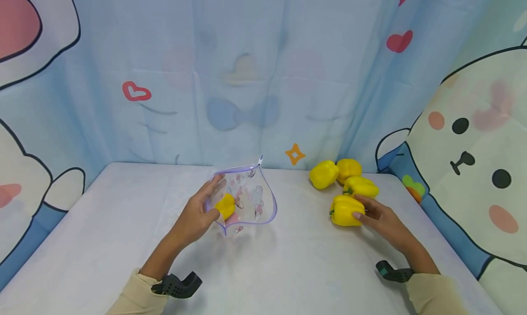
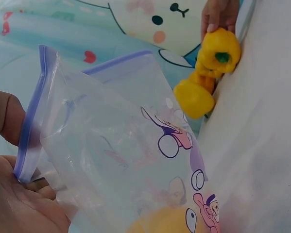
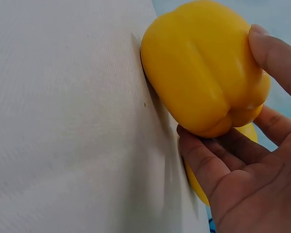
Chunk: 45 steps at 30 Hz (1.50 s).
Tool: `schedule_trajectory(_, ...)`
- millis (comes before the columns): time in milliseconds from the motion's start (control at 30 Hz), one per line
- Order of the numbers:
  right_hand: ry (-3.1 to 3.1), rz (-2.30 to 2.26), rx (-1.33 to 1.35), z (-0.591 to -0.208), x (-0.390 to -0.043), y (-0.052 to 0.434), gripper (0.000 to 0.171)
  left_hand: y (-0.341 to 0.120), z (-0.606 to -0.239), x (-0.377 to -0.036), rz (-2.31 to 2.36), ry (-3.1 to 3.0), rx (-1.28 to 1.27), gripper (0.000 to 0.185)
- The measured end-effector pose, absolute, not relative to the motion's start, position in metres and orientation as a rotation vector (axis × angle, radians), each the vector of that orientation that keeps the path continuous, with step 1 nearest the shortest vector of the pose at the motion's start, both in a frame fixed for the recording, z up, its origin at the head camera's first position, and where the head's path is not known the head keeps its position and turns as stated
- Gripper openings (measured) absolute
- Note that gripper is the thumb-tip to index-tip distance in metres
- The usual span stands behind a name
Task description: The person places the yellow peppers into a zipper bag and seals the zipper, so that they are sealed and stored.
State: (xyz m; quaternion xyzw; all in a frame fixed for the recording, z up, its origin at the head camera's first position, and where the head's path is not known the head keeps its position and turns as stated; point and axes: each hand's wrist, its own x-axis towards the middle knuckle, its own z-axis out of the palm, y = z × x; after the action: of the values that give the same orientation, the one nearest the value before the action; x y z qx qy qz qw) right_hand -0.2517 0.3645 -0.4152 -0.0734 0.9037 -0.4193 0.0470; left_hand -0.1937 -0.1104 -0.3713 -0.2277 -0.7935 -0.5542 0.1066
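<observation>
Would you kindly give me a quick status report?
Left hand holds zip bag open, one pepper inside. Right hand grips nearest pepper. Three more peppers behind; nothing between.

Setting: a staged recording booth, not a lived-in room. A table under plain white cloth was enclosed on three sides by hung fabric backdrop, pale blue, creased, printed with cartoon bunnies, red hearts and an orange star. Black camera mounts were strapped at both wrists.
</observation>
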Motion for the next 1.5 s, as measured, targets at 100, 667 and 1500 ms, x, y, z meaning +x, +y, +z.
schedule_trajectory(100,2.746,-1.285,-0.216,-0.415,-0.251,0.362,0.078,-0.110,-0.372,-0.194,-1.634,-2.339,-0.663,0.072)
schedule_trajectory(667,2.883,-1.222,-0.264,-0.406,-0.247,0.342,0.073,-0.108,-0.372,-0.193,-1.613,-2.378,-0.627,0.073)
schedule_trajectory(1500,2.799,-1.437,-0.557,-0.371,-0.226,0.274,0.060,-0.106,-0.373,-0.193,-1.586,-2.389,-0.650,0.073)
